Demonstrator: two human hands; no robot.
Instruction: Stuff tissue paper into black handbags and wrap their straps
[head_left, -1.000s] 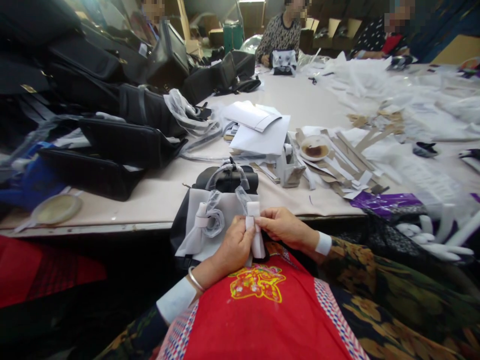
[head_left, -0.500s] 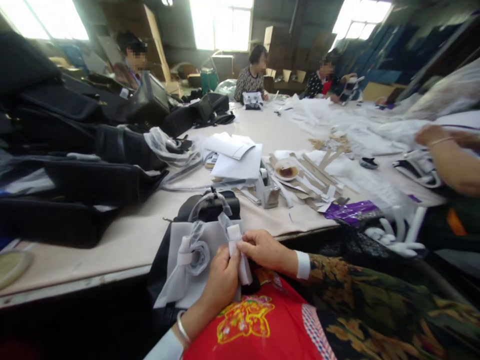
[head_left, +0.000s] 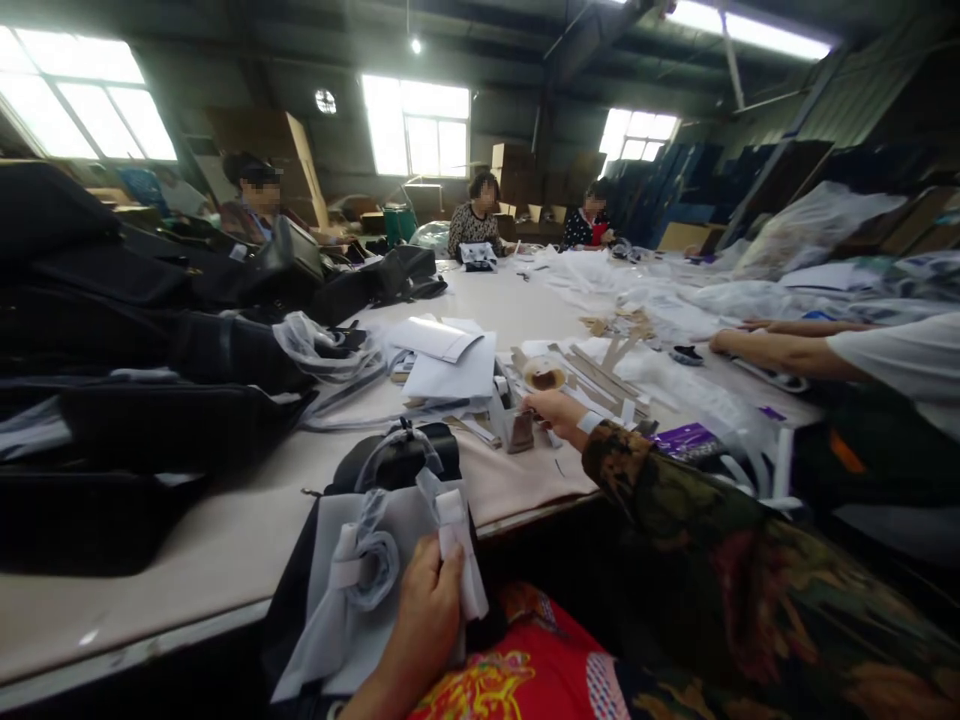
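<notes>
My left hand (head_left: pixel 431 605) is closed around a bag strap wrapped in white foam or paper (head_left: pixel 452 510), near its folded end. That strap belongs to a black bag (head_left: pixel 289 590), which leans against the table edge in front of me. A pale sheet (head_left: pixel 326 560) covers the bag's face, and a second strap, coiled in clear plastic (head_left: pixel 375 570), lies on it with a white band around it. My right hand (head_left: pixel 556 412) reaches forward over the table, its fingers pinched at the end of a tape dispenser (head_left: pixel 516 428). What lies between those fingertips is too small to make out.
Black bags (head_left: pixel 172 430) pile up on the left. White sheets (head_left: pixel 450 370), cardboard strips (head_left: pixel 600 375) and a tape roll (head_left: pixel 545 375) lie beyond the dispenser. A purple packet (head_left: pixel 686 442) is to the right. A co-worker's arms (head_left: pixel 787 345) reach in there; other people sit at the far side.
My right hand has left the wrapped strap and moved forward and right to the tape dispenser. My left hand still holds the strap. The view has tilted up.
</notes>
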